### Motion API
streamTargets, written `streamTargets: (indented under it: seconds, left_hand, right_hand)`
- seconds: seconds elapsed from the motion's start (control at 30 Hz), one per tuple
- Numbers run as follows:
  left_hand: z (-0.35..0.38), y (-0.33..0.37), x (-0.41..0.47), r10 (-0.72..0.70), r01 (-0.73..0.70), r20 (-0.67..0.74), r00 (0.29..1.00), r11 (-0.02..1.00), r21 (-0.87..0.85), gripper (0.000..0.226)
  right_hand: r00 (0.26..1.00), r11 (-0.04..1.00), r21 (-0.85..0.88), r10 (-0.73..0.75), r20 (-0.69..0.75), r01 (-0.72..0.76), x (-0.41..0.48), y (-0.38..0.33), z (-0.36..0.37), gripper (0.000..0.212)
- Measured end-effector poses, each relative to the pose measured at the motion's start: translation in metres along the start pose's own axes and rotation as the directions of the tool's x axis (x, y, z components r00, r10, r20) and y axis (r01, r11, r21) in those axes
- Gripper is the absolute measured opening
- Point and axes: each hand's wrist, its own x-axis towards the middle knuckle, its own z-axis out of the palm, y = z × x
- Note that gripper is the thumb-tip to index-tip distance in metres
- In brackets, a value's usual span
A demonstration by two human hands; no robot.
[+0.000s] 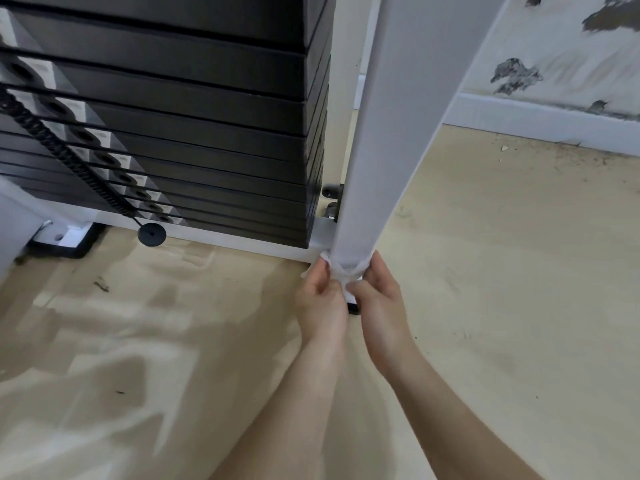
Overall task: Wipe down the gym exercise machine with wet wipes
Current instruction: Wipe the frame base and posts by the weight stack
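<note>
Left hand and right hand both gripped the wet wipe wrapped round the white upright post, at its base

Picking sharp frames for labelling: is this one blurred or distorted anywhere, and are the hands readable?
Head view: the floor at lower left is smeared into pale streaks, while the weight stack edges are crisp. Head view: the wide lens makes the white post flare toward the top. Head view: left hand, right hand and the wet wipe round the post's foot are evenly lit and readable.
</note>
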Motion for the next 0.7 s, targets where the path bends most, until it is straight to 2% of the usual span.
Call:
streamTargets:
  seconds: [0.13, 0.23, 0.3, 0.37, 0.53, 0.6, 0.7]
  left_hand:
    - [-0.007, 0.009, -0.010, 0.115, -0.140, 0.216, 0.970, 0.985, 0.105, 0.057]
    - [-0.019, 0.016, -0.006, 0.081, -0.170, 0.342, 0.936, 0.956, 0.238, 0.079]
    - [-0.024, 0.018, -0.009, 0.053, -0.199, 0.404, 0.913, 0.924, 0.328, 0.087]
    - [-0.025, 0.022, -0.012, 0.069, -0.227, 0.431, 0.900, 0.917, 0.327, 0.092]
    - [-0.028, 0.029, -0.027, 0.262, -0.416, 0.485, 0.834, 0.877, 0.241, 0.107]
    - [-0.028, 0.030, -0.029, 0.263, -0.416, 0.483, 0.835, 0.877, 0.242, 0.104]
    - [-0.031, 0.022, -0.020, 0.112, -0.302, 0.462, 0.880, 0.883, 0.360, 0.086]
  right_hand:
    - [0.989, 0.971, -0.214, -0.124, -0.083, 0.104, 0.017, 0.005, 0.007, 0.042]
    - [0.984, 0.957, -0.279, -0.122, -0.133, 0.080, 0.041, -0.004, 0.011, 0.069]
    - [0.974, 0.937, -0.337, -0.151, -0.169, 0.086, 0.043, -0.005, 0.014, 0.077]
    - [0.960, 0.922, -0.370, -0.200, -0.196, 0.117, 0.040, -0.013, 0.017, 0.080]
    - [0.892, 0.892, -0.350, -0.382, -0.243, 0.287, 0.034, -0.039, 0.019, 0.079]
    - [0.910, 0.907, -0.324, -0.350, -0.224, 0.269, 0.034, -0.031, 0.016, 0.078]
    - [0.967, 0.925, -0.365, -0.182, -0.179, 0.107, 0.035, -0.005, 0.011, 0.071]
